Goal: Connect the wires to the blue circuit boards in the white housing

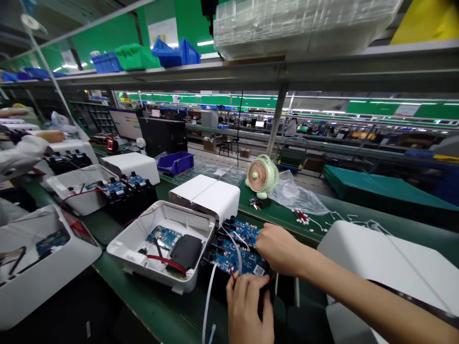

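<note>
A black unit topped with blue circuit boards [224, 255] lies on the bench, with white cables [209, 301] and thin red wires on it. My left hand [249, 306] is closed around the near edge of this unit, its fingertips beside a red wire and a white cable. Over the right end of the boards, my right hand [278, 248] is curled into a fist; whatever its fingers pinch is hidden beneath it. Left of the unit sits an open white housing [118, 243] holding a blue board, a black block and red wires. Behind stands a white cover [218, 196].
More white housings [32, 272] line the bench at left, where a co-worker's sleeve [17, 155] shows. A small green fan [263, 174], a clear plastic bag [294, 196] and red-and-white connectors [301, 217] lie behind. White covers [390, 258] stand at right. A shelf runs overhead.
</note>
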Demonstrator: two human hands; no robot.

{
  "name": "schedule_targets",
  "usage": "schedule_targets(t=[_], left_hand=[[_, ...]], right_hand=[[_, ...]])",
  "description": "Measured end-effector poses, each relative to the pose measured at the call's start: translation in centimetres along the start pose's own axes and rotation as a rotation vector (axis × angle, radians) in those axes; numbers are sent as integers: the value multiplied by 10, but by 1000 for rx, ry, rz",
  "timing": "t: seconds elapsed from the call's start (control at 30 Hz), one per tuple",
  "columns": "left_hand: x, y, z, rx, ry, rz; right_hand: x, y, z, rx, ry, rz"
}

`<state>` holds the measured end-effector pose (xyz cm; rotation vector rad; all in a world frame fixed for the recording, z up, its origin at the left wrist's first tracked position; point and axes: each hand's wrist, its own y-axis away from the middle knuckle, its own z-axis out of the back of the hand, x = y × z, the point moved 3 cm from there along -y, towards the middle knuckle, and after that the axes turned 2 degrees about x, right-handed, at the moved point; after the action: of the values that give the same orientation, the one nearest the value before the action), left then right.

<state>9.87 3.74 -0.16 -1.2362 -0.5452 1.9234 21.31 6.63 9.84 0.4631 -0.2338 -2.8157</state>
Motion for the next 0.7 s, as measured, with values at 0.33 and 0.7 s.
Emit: schedule_targets(t=[0.33, 0.7], left_hand=[[4, 8, 10, 136, -216, -160], [-2, 11, 6, 103, -55, -15]], right_hand=[[-4, -6, 16, -84, -185, -201], [-12, -16, -15, -156, -345, -223]])
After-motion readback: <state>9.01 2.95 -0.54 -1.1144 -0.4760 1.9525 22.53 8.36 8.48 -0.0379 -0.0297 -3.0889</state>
